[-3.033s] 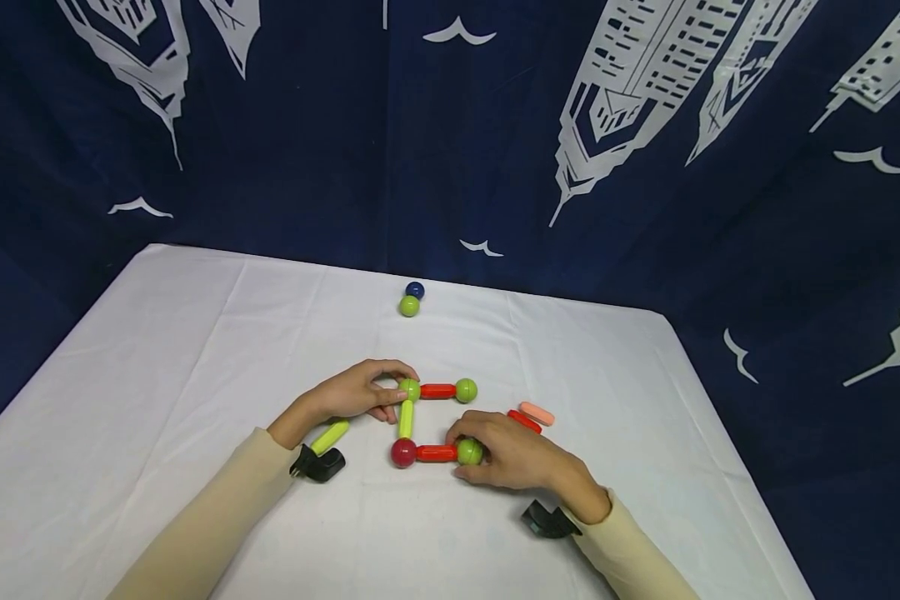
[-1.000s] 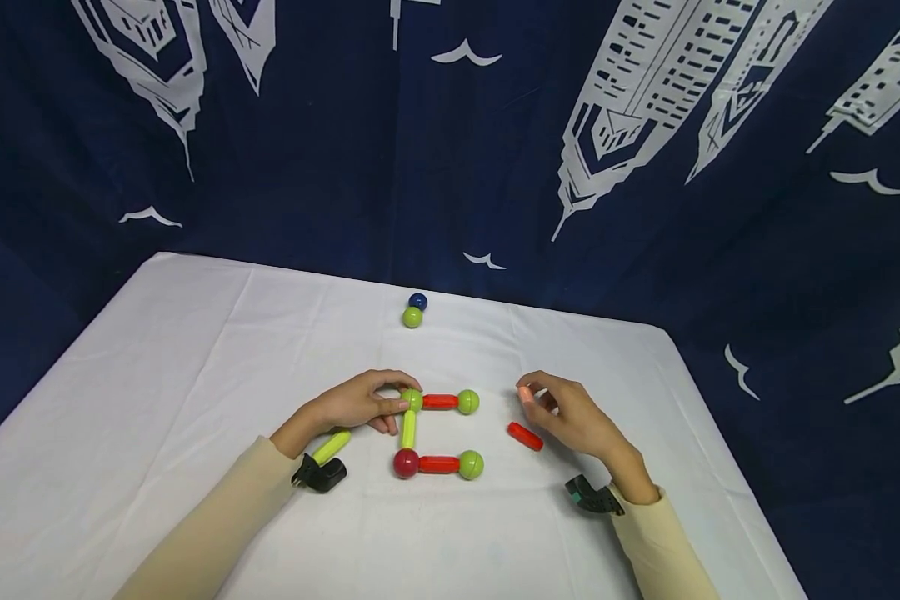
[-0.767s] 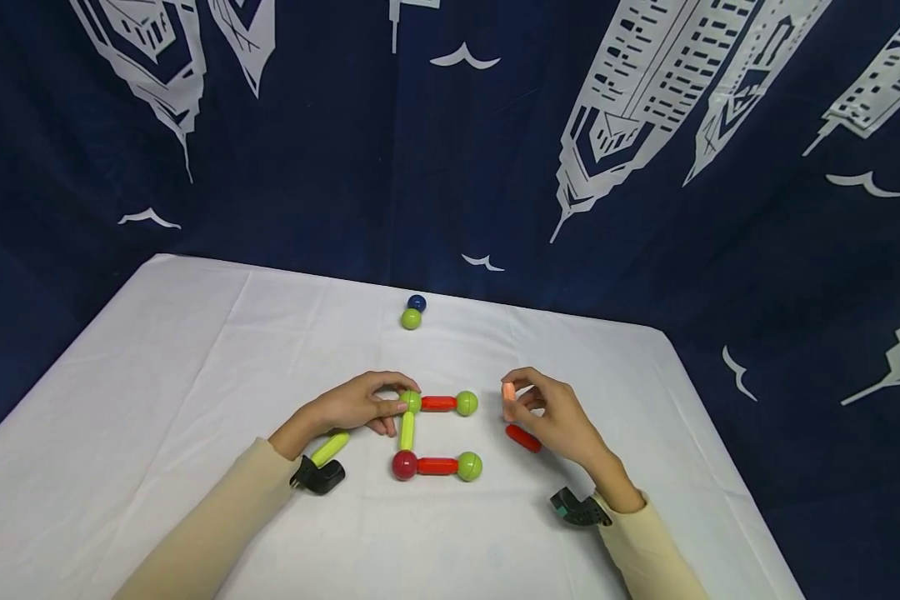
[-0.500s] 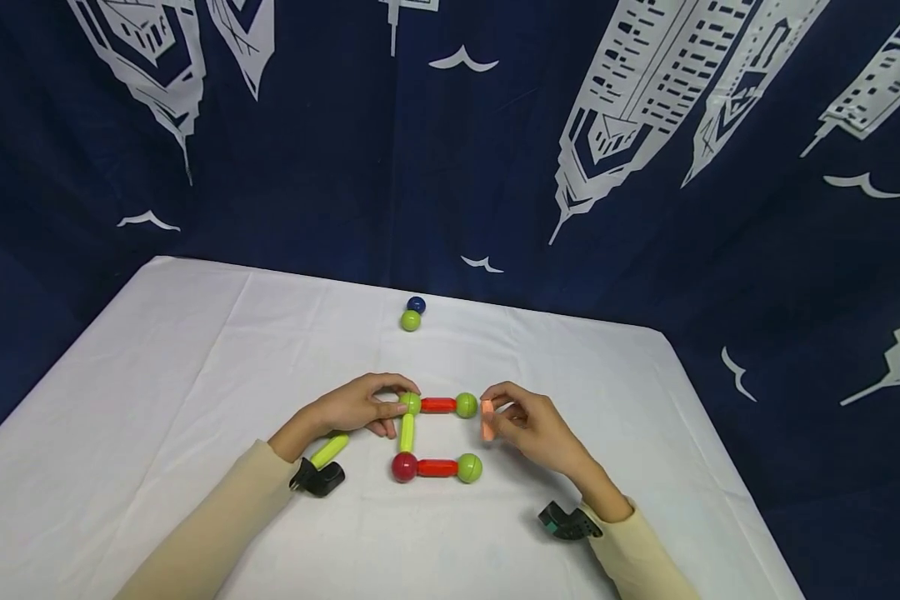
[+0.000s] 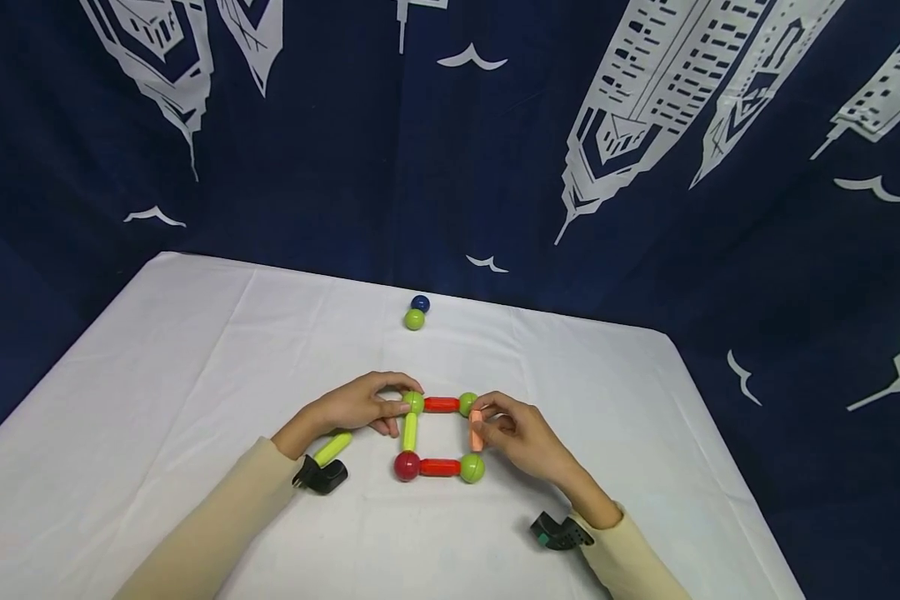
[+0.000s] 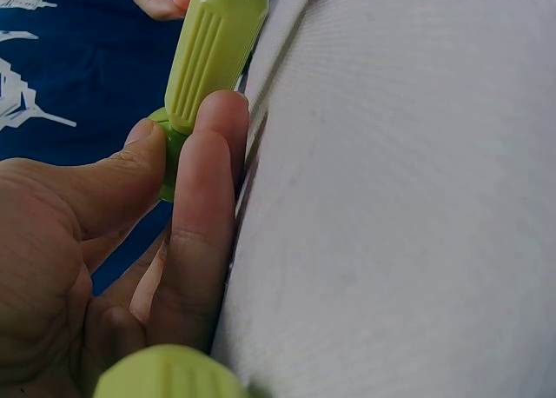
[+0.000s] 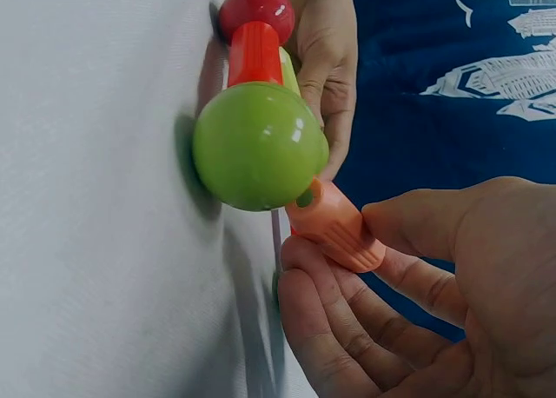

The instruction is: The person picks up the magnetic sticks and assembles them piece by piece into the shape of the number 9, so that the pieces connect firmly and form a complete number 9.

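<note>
In the lower centre of the head view, the left hand (image 5: 356,406) pinched a green ball (image 5: 415,402) between thumb and fingers. Farther right, the right hand (image 5: 521,435) pinched an orange rod (image 5: 476,433) just above a second green ball (image 5: 472,468); whether these touched could not be told. A red ball (image 5: 407,467) sat lower left. Across the top, a navy curtain (image 5: 345,167) bore white printed buildings.

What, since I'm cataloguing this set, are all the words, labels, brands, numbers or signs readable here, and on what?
None readable: the rods and balls show no lettering.
The blue backdrop shows only white building and bird shapes.
Any marking on the black wrist cameras would be too small to read.
</note>
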### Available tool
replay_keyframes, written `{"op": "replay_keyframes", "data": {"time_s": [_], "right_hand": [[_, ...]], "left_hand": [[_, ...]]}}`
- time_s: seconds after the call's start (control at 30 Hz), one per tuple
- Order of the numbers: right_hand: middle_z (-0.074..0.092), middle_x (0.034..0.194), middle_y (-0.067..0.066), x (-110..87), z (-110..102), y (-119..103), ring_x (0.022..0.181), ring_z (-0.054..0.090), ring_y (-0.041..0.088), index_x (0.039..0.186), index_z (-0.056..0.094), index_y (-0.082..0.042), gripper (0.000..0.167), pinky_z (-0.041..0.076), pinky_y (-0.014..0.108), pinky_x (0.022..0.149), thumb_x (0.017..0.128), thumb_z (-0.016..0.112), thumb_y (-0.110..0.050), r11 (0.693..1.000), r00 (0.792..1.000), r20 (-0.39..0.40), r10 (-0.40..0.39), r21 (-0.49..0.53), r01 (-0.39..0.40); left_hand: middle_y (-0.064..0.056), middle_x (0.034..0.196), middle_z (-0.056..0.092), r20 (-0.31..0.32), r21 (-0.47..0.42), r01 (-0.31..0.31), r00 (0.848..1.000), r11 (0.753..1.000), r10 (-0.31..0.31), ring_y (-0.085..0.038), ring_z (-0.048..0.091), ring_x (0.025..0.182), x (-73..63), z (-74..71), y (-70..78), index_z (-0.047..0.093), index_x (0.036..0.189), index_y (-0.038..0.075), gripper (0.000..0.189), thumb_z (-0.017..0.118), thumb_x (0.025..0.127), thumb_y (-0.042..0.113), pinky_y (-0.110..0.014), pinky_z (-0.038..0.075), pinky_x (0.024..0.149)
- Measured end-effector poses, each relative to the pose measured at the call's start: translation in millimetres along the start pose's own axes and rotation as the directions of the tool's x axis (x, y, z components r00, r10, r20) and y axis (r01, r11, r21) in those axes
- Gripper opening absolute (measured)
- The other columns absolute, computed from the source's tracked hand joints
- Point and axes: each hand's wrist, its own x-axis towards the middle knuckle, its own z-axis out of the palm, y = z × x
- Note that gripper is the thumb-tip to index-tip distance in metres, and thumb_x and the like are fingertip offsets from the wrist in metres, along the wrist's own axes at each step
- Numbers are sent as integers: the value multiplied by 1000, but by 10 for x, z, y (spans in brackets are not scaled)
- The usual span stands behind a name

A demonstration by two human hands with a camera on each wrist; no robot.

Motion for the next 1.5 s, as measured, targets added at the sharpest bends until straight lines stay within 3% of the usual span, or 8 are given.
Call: {"op": "replay_keyframes", "data": {"time_s": [0.17,0.37,0.67,0.87,1.2,1.5], "right_hand": [[69,102,13,3,8,28,76,71,16,117,61,-2,22,56,23,69,97,66,-11,1000,1000,3,-19,18,19],[69,107,17,17,27,53,77,73,21,130,52,-3,36,56,23,69,98,65,-12,999,1000,11,18,46,-19],[71,106,14,34,76,89,74,68,13,150,36,0,61,49,19,64,99,65,-17,999,999,-6,42,9,-42],[72,103,12,42,92,89,71,68,13,145,43,0,55,47,19,62,98,66,-18,998,998,-9,57,-1,-57],[71,98,20,51,106,-5,67,67,25,139,44,8,49,41,17,58,96,64,-2,997,998,-25,62,-34,-63],[71,100,12,65,109,132,63,62,11,141,45,-4,52,42,17,56,96,69,-14,998,997,-46,55,-41,-57]], "left_hand": [[-13,124,56,3,-2,-2,1000,1000,2,-17,69,72,8,10,12,59,133,11,30,57,103,13,-30,61,69],[-13,124,56,-4,1,9,1000,1000,-9,-17,69,73,4,-1,5,60,133,12,30,57,102,13,-30,61,70],[-13,122,56,-2,2,-3,1000,1000,3,-17,69,72,9,-10,-1,60,132,11,30,57,103,12,-30,61,69],[-13,122,56,4,-3,-4,1000,1000,4,-17,69,72,12,-7,-5,59,133,11,30,57,103,12,-29,61,69],[-13,122,57,1,6,7,1000,1000,-7,-16,69,72,15,-6,1,60,133,12,30,56,103,12,-29,61,69],[-14,130,55,-2,1,13,1000,1000,-13,-18,70,73,26,-2,-6,58,136,12,33,57,103,15,-30,62,70]]}}
